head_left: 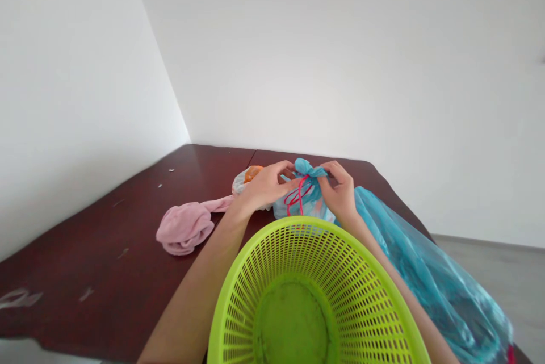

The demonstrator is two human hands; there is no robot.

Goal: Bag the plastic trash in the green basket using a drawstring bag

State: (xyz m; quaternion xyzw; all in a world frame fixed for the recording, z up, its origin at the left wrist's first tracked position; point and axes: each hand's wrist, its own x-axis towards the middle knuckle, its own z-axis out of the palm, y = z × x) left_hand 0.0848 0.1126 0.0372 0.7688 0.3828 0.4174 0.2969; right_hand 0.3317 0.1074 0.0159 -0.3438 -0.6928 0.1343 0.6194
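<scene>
A translucent blue plastic bag (284, 205) with a bunched top and a looped red drawstring (300, 192) stands beyond the basket. My left hand (272, 182) closes its thumb and fingers at the left side of the bunched top, close to the string. On the right side, my right hand (338, 185) pinches the blue plastic between thumb and forefinger. Between my forearms is a yellow-green slotted plastic basket (293, 318), with nothing inside it and dark marks on its bottom. It hides the lower part of the bag.
A crumpled pink cloth (185, 227) lies left of my left forearm. Behind my left hand is a whitish bag (239, 182) with something orange. A large blue plastic sheet or bag (430, 273) spreads along the right. Small scraps dot the dark red table (140, 210), which meets white walls.
</scene>
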